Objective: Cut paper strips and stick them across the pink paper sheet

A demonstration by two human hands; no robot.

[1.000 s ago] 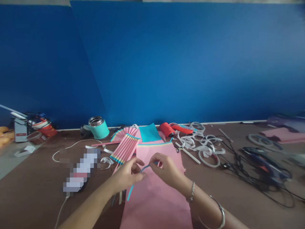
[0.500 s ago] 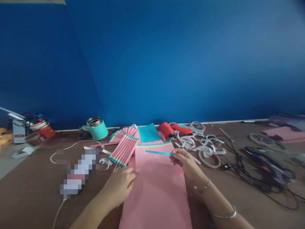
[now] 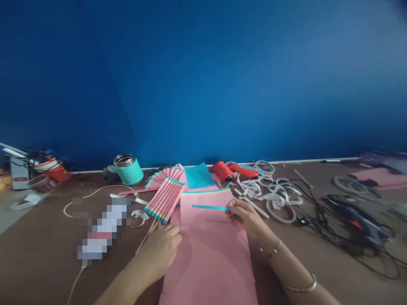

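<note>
A large pink paper sheet (image 3: 213, 258) lies before me, with a yellow and a blue stripe across its far edge. My right hand (image 3: 243, 214) pinches one end of a narrow blue paper strip (image 3: 208, 207), which extends leftward over the sheet just nearer than the stripes. At the sheet's left edge, my left hand (image 3: 162, 248) is closed with its fingers curled; whatever they may hold is hidden. Just beyond it lies a pleated pink paper piece (image 3: 165, 199) with blue and yellow ends. A fanned pink paper (image 3: 165, 177) and a blue paper piece (image 3: 199, 176) lie farther back.
A red thread spool (image 3: 221, 170) and tangled white strips (image 3: 254, 186) lie behind my right hand. Black cables (image 3: 321, 216) and a dark tool (image 3: 359, 222) are at right. A teal mug (image 3: 129, 169) stands back left, and a blurred phone-like object (image 3: 104, 228) lies left.
The blue strip has come slightly nearer to me and lies a little more level, still in my right hand. My left hand has shifted slightly along the sheet's edge.
</note>
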